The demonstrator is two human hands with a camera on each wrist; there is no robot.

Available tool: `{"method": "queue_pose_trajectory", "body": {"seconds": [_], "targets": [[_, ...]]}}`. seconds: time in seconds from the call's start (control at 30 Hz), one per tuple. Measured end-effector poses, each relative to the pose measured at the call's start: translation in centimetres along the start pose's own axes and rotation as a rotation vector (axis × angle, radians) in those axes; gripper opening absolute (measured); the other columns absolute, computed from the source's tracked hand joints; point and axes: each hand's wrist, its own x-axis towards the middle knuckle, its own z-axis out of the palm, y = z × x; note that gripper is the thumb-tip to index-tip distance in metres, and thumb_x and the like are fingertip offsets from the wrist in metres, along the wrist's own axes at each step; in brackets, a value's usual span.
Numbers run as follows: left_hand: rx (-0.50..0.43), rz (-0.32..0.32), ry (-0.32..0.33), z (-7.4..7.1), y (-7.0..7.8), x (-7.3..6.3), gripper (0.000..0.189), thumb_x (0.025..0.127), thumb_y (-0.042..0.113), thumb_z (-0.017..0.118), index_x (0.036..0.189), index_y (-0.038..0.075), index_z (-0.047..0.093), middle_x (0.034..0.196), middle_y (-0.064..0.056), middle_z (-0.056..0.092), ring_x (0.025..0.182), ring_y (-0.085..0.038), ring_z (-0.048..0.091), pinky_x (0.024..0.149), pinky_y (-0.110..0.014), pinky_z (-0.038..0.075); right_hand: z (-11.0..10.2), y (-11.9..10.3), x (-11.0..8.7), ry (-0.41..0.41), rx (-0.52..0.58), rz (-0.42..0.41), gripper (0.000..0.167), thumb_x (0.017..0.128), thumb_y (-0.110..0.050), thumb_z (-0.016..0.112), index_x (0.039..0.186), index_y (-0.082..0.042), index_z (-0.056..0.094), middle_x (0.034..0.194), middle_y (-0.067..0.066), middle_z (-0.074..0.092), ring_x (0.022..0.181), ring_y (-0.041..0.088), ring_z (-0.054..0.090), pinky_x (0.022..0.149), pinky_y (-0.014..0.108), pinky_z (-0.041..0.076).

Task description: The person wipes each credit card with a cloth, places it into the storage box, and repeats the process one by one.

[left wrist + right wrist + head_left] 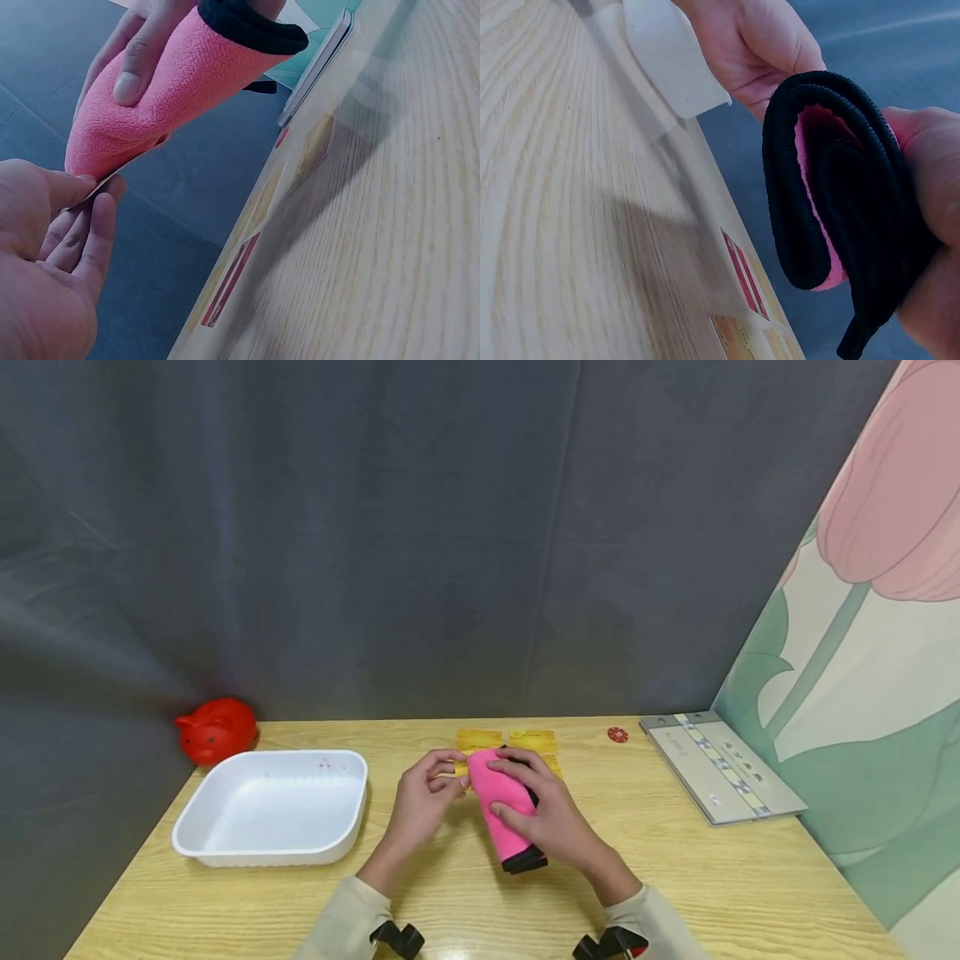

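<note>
My right hand [551,814] grips a folded pink cloth [498,797] with black edging, held above the table. The right wrist view shows the folded layers of its black edging [795,187] from the end. At the cloth's far left end, my left hand [423,797] pinches a thin flat card [129,161], seen nearly edge-on in the left wrist view. The card lies against the cloth; its face is hidden. Several yellow cards [534,742] lie on the table behind the cloth, partly covered by it and the hands.
A white plastic basin [270,810] stands on the left of the wooden table [450,910]. Behind it sits a red piggy bank [219,732]. A round red chip [617,735] and a grey calendar-like pad [720,768] lie at the right. A dark curtain [420,543] hangs behind.
</note>
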Motion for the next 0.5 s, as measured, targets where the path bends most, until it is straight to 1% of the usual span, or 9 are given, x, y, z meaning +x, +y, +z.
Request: {"method": "queue_pose_trajectory", "body": {"seconds": [0.07, 0.13, 0.17, 0.23, 0.27, 0.4, 0.47, 0.5], "targets": [[-0.003, 0.003, -0.006, -0.1, 0.1, -0.1, 0.029, 0.091, -0.003, 0.072, 0.117, 0.007, 0.070, 0.102, -0.020, 0.073, 0.085, -0.023, 0.076, 0.081, -0.047, 0.063, -0.1, 0.2, 0.0, 0.016, -0.014, 0.005, 0.054, 0.088, -0.013, 0.082, 0.139, -0.023, 0.065, 0.149, 0.003, 0.054, 0.136, 0.028, 0.054, 0.099, 0.034, 0.056], [-0.009, 0.004, -0.013, -0.1, 0.2, -0.1, 0.029, 0.091, -0.004, 0.072, 0.118, 0.008, 0.070, 0.101, -0.019, 0.072, 0.084, -0.018, 0.075, 0.081, -0.046, 0.063, -0.5, 0.4, 0.1, 0.036, -0.029, 0.014, 0.054, 0.088, -0.012, 0.082, 0.138, -0.022, 0.065, 0.148, 0.003, 0.055, 0.135, 0.028, 0.055, 0.099, 0.034, 0.056], [-0.012, 0.005, -0.016, -0.1, 0.3, -0.1, 0.029, 0.091, -0.004, 0.072, 0.118, 0.008, 0.070, 0.102, -0.018, 0.072, 0.084, -0.017, 0.074, 0.082, -0.045, 0.063, -0.7, 0.5, 0.1, 0.046, -0.038, 0.019, 0.054, 0.088, -0.012, 0.083, 0.138, -0.022, 0.065, 0.147, 0.003, 0.056, 0.135, 0.028, 0.055, 0.100, 0.035, 0.056], [-0.016, 0.008, -0.023, -0.1, 0.5, -0.2, 0.029, 0.091, -0.004, 0.071, 0.118, 0.008, 0.070, 0.102, -0.018, 0.072, 0.084, -0.017, 0.074, 0.081, -0.041, 0.064, -1.3, 0.8, 0.1, 0.063, -0.043, 0.043, 0.054, 0.088, -0.012, 0.083, 0.137, -0.022, 0.066, 0.147, 0.002, 0.056, 0.136, 0.025, 0.055, 0.102, 0.033, 0.055], [-0.016, 0.009, -0.026, -0.1, 0.7, -0.2, 0.029, 0.091, -0.004, 0.071, 0.118, 0.008, 0.070, 0.103, -0.018, 0.072, 0.084, -0.018, 0.074, 0.081, -0.041, 0.064, -1.6, 0.8, 0.1, 0.073, -0.043, 0.052, 0.054, 0.087, -0.012, 0.083, 0.137, -0.022, 0.066, 0.147, 0.002, 0.056, 0.135, 0.025, 0.055, 0.101, 0.032, 0.055], [0.021, 0.021, -0.024, -0.2, 1.2, -0.4, 0.027, 0.093, -0.002, 0.071, 0.117, 0.008, 0.071, 0.103, -0.018, 0.072, 0.088, -0.031, 0.075, 0.079, -0.038, 0.064, -2.9, 1.1, 0.1, 0.119, -0.055, 0.082, 0.053, 0.087, -0.011, 0.083, 0.137, -0.022, 0.066, 0.146, 0.002, 0.056, 0.134, 0.024, 0.055, 0.099, 0.022, 0.052], [0.050, 0.022, -0.014, -0.3, 1.4, -0.5, 0.026, 0.093, 0.000, 0.072, 0.117, 0.010, 0.072, 0.103, -0.017, 0.073, 0.089, -0.035, 0.075, 0.080, -0.041, 0.064, -3.5, 1.2, 0.1, 0.145, -0.066, 0.082, 0.053, 0.087, -0.011, 0.083, 0.137, -0.020, 0.066, 0.146, 0.004, 0.056, 0.131, 0.026, 0.057, 0.095, 0.020, 0.053], [0.069, 0.021, -0.008, -0.4, 1.5, -0.5, 0.025, 0.093, 0.002, 0.072, 0.117, 0.011, 0.072, 0.103, -0.016, 0.073, 0.089, -0.035, 0.076, 0.079, -0.041, 0.064, -3.7, 1.3, 0.2, 0.155, -0.069, 0.085, 0.053, 0.087, -0.011, 0.083, 0.137, -0.020, 0.066, 0.146, 0.005, 0.056, 0.130, 0.026, 0.058, 0.093, 0.020, 0.053]]}}
